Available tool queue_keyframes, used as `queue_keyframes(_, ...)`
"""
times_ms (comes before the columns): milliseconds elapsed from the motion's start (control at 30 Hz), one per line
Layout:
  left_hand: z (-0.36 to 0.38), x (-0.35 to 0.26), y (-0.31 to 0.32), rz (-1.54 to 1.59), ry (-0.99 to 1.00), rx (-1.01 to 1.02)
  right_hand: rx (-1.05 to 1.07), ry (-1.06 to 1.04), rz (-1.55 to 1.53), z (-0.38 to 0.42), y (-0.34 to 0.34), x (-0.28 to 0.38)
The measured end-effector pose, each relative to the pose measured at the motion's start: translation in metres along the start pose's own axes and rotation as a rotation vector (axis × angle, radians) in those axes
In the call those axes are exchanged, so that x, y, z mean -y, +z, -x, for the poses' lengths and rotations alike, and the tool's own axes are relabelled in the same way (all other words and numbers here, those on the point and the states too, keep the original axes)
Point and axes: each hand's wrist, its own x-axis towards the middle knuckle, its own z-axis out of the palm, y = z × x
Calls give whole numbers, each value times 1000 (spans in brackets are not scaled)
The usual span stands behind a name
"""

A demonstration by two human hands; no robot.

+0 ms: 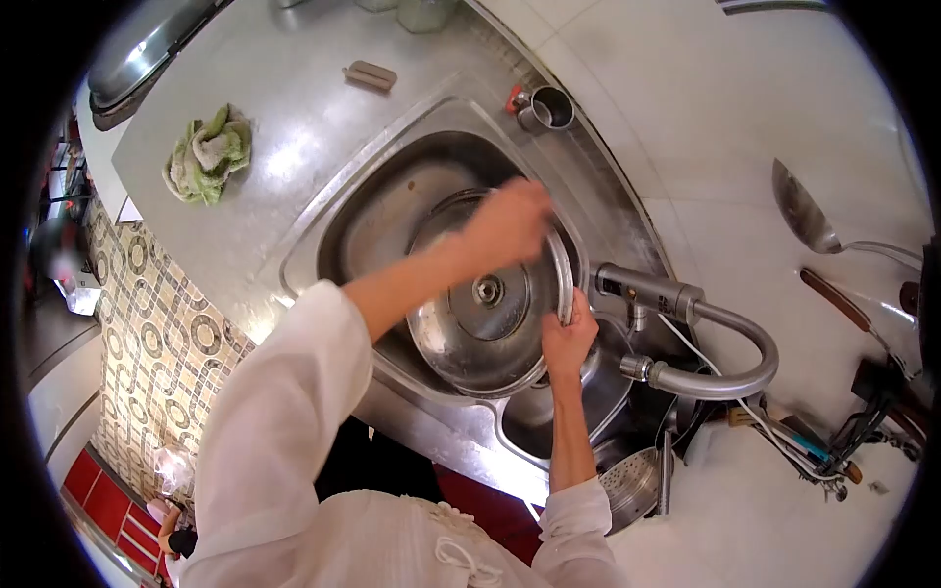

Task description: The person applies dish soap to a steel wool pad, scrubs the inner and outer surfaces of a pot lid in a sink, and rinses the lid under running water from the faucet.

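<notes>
A round metal lid (pixel 453 345) lies within the sink (pixel 377 191), its ringed centre facing up toward the camera; its circular outline gives it no long axis. The right hand (pixel 570 335) is clamped on the rim at the sink's faucet (pixel 647 292) side. The left hand (pixel 508 223), blurred, is over the rim, its grip impossible to tell. A crumpled cloth (pixel 209 155) rests on the surface (pixel 279 103) beside the sink.
</notes>
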Motion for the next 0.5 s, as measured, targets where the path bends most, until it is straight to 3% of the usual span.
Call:
queue_keyframes(33, -6, 10, -6, -21, -108, 19, -11, -14, -64, 3, -1, 0)
queue_keyframes(200, 15, -23, 2, 160, -31, 122, -26, -5, -48, 0, -1, -9)
queue_keyframes(267, 17, 0, 10, 86, -358, -97, -71, -12, -112, 2, -1, -12)
queue_keyframes(300, 21, 9, 10, 192, -511, -135, -72, -6, -107, 5, -3, -12)
queue_keyframes(400, 41, 3, 38, 377, -461, -233, -74, 74, -139, 4, -1, -12)
queue_keyframes(500, 71, -37, 69, 460, -251, -177, -80, 90, -2, -1, -4, -13)
